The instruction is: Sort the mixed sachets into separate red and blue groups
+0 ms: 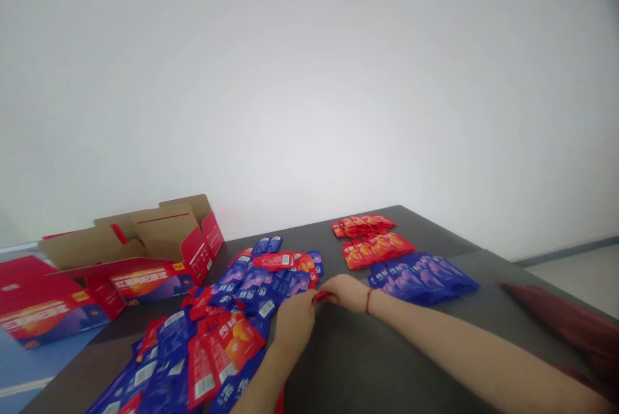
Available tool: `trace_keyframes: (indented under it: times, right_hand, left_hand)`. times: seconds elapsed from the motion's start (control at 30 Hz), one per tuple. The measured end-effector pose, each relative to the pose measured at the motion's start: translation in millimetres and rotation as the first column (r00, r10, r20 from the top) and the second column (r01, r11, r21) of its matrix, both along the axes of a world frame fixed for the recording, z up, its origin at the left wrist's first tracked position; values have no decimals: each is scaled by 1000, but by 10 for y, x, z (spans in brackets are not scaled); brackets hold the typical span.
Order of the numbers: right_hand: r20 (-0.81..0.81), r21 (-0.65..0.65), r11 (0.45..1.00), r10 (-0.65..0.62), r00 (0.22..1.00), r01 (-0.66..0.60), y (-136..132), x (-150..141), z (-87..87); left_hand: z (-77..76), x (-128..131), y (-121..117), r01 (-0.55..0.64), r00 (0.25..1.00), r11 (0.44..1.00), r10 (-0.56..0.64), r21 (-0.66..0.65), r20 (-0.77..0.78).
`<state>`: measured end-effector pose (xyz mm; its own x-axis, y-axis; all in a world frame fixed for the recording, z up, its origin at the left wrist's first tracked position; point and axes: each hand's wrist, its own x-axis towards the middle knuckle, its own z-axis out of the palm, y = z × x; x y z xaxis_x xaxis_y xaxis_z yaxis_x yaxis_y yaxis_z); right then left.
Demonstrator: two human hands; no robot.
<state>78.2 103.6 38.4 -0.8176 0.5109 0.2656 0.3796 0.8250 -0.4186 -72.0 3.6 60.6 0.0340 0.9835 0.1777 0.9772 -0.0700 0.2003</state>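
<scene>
My left hand (294, 322) and my right hand (344, 291) meet at the right edge of a loose heap of pouches. Between their closed fingers shows a small part of a red pouch (324, 296); the rest of it is hidden. The heap mixes blue pouches (249, 285) with red pouches (235, 340), lying in all directions. Beyond my right wrist, a row of overlapping blue pouches (420, 277) lies on the dark table (358, 362). Two rows of red pouches, a nearer row (374, 249) and a farther row (362, 226), lie behind it.
Red cardboard boxes stand at the left: an open box (149, 259) with raised brown flaps, and another box (53, 311) nearer me. A dark red, blurred object (565, 320) lies at the table's right side. A white wall (309, 91) rises behind the table.
</scene>
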Motion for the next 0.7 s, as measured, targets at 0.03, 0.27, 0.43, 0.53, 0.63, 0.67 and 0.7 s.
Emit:
trace_keyframes:
  times: [0.03, 0.27, 0.43, 0.53, 0.63, 0.67, 0.7]
  right_hand:
    - [-12, -24, 999, -36, 999, 36, -30, 69, -14]
    - [-86, -272, 938, -243, 966, 212, -206, 342, -136]
    - [-93, -334, 911, -290, 953, 244, -473, 394, -271]
    - [-95, -129, 965, -240, 966, 227, -717, 411, -261]
    - [-56, 44, 987, -155, 986, 157, -966, 441, -234]
    - [-41, 51, 991, -125, 991, 127, -1043, 462, -237]
    - [-26, 39, 995, -93, 995, 94, -1112, 490, -245]
  left_hand:
    - [-11, -12, 29, 54, 992, 999, -53, -7, 113]
    - [-226, 8, 119, 152, 839, 956, 10, -252, 545]
    - [-287, 22, -127, 110, 891, 958, 23, -264, 454]
    - [-212, 32, -386, 12, 989, 985, 14, -171, 149]
    - [-252, 81, -662, 88, 991, 996, -88, -14, -97]
    - [-312, 99, -745, 151, 982, 988, -150, 1, -116]
    - [-391, 113, -820, 212, 970, 977, -210, -3, -118]
